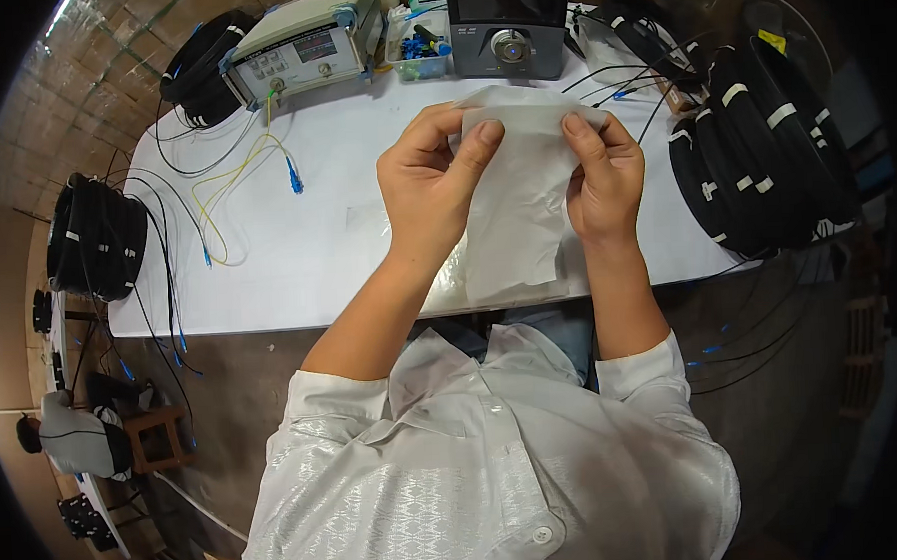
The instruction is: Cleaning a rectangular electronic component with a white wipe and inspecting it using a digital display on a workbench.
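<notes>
1. Closest to the camera is my white shirt (pixel 477 479), with both forearms rising out of it toward twelve o'clock.
2. My left hand (pixel 434 186) pinches the upper left part of a thin white wipe (pixel 516 217), thumb in front and fingers curled behind; my right hand (pixel 604 178) pinches its upper right part the same way. The hands are apart, both clamped on the sheet, which hangs spread between them above the near edge of the white table (pixel 317 256).
3. Risk, as I judge it: the sheet looks flimsy, so pulling my hands further apart could tear it, and a loose pinch could let one corner drop.
4. At nine o'clock from my left hand lies a yellow fibre cable (pixel 229 189) with a blue connector (pixel 294 177); a sweep that way could snag it.
5. At twelve o'clock stand a grey test instrument (pixel 298 51) and a dark device (pixel 510 27), so room is short there.
6. At three o'clock, black cable coils (pixel 763 156) crowd the table's right end; another coil (pixel 96 235) sits at its left edge.
7. Open room is the bare tabletop just left of my hands.
</notes>
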`<state>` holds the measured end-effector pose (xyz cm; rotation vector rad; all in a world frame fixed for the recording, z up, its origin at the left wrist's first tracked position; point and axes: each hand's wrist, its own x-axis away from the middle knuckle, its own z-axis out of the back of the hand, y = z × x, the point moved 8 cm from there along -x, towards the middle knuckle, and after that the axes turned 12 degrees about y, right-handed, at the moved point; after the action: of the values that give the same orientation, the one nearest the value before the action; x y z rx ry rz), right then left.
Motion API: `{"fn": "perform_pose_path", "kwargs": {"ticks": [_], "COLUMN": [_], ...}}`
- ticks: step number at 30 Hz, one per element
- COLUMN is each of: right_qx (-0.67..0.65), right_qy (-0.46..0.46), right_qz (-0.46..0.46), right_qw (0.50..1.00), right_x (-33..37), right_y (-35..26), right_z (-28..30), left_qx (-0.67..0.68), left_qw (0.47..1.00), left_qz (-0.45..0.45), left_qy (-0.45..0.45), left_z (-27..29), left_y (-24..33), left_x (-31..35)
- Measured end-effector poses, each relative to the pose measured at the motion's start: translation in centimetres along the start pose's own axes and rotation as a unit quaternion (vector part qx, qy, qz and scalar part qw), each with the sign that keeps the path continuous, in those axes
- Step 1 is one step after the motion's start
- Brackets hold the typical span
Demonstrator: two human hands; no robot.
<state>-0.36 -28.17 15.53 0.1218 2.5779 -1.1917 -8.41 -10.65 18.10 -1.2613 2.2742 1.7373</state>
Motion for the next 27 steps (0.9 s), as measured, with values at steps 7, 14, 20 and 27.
{"fn": "perform_pose_path", "kwargs": {"ticks": [7,14,20,27], "right_qx": [0.031,0.086,0.145,0.156], "right_qy": [0.032,0.01,-0.025,-0.062], "right_qz": [0.025,0.075,-0.134,-0.103], "right_qw": [0.999,0.993,0.98,0.98], "right_x": [0.0,0.5,3.1,5.3], "right_y": [-0.2,-1.7,4.0,4.0], "right_z": [0.4,-0.7,0.5,-1.3], "left_qx": [-0.041,-0.034,-0.041,-0.049], "left_qw": [0.999,0.997,0.993,0.988], "left_qz": [0.0,0.032,0.064,0.074], "left_qy": [0.019,0.058,0.09,0.124], "left_z": [0.1,0.5,1.9,3.9], "left_y": [-0.1,-0.4,-2.2,-2.5], "left_x": [0.3,0.0,0.0,0.6]}}
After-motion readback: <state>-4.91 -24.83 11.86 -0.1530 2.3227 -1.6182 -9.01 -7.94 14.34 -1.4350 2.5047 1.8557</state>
